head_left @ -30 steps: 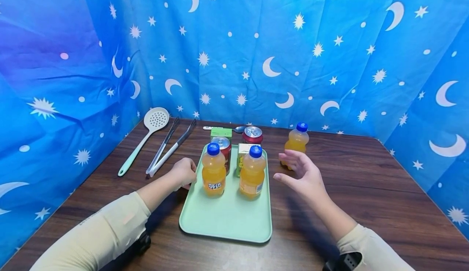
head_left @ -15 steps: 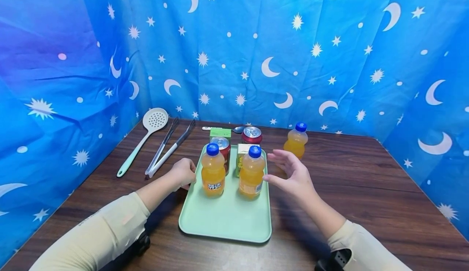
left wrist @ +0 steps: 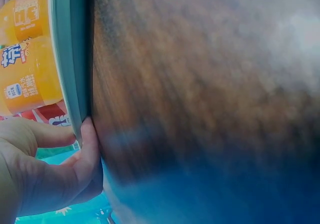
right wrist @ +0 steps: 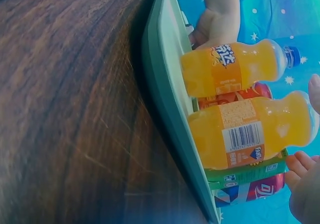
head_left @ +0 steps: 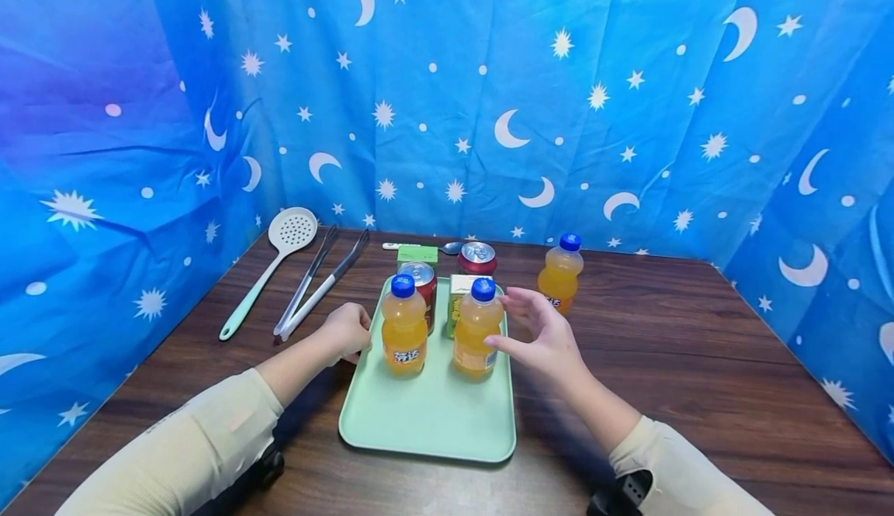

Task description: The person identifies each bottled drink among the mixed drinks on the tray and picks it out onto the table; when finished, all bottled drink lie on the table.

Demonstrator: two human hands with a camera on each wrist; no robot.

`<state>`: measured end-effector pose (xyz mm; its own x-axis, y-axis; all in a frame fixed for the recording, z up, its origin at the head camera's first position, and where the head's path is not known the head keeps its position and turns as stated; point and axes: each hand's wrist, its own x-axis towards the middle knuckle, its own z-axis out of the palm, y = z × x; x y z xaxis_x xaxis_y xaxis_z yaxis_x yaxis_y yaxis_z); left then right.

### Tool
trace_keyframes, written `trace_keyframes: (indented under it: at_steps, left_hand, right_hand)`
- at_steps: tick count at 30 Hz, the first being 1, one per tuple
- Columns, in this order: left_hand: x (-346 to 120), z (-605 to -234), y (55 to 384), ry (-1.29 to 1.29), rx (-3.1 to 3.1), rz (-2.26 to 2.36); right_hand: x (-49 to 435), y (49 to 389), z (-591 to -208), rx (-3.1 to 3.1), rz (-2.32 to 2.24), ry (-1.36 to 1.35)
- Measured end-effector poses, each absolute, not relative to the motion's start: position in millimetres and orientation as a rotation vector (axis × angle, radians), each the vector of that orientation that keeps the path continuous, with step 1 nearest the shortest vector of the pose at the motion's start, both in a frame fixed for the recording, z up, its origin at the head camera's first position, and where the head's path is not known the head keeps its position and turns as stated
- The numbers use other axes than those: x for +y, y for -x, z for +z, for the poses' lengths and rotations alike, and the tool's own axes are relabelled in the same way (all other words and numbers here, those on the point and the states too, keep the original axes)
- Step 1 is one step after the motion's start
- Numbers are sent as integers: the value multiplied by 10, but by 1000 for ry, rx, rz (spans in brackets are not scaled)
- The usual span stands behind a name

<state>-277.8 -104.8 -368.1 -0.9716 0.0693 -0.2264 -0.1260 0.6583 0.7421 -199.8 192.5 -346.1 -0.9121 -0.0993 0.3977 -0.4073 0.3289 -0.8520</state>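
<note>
My left hand [head_left: 347, 331] pinches the left rim of a pale green tray [head_left: 427, 423]; in the left wrist view its thumb lies over the rim and a finger underneath. On the tray two orange soda bottles with blue caps stand upright, a left bottle [head_left: 404, 337] and a right bottle [head_left: 477, 337]. Beside the right bottle is my right hand [head_left: 545, 339], its thumb and fingers spread apart around the bottle's right side. Partly hidden behind the bottles are a red can [head_left: 429, 295] and a green-and-white drink carton [head_left: 455, 306].
A third orange soda bottle [head_left: 560, 275] stands on the wooden table [head_left: 670, 361] behind my right hand. Farther back are another red can [head_left: 477, 258], a green box [head_left: 417, 254] and a spoon [head_left: 452, 248]. A slotted skimmer [head_left: 292, 229] and tongs [head_left: 324, 287] lie at left.
My right hand has moved left from beside the third bottle to the right bottle on the tray. My left hand stays on the tray rim, and the tray has not moved.
</note>
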Motion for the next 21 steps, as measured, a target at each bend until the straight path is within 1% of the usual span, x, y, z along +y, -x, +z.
trace_keyframes:
  at_steps: [7,17,21]
  left_hand:
    - [-1053,-3669,2774,43,2648,1197]
    - [-1038,-3678,2781,53,2644,1193]
    - [-1043,-3684,2776,40,2653,1192]
  right_hand:
    - [1868,2045,-3504,-2286,1661,-487]
    - [1697,1858,-3296,-2300,1627,-487]
    - [1686,1906,-3342,-2292,1632,-494]
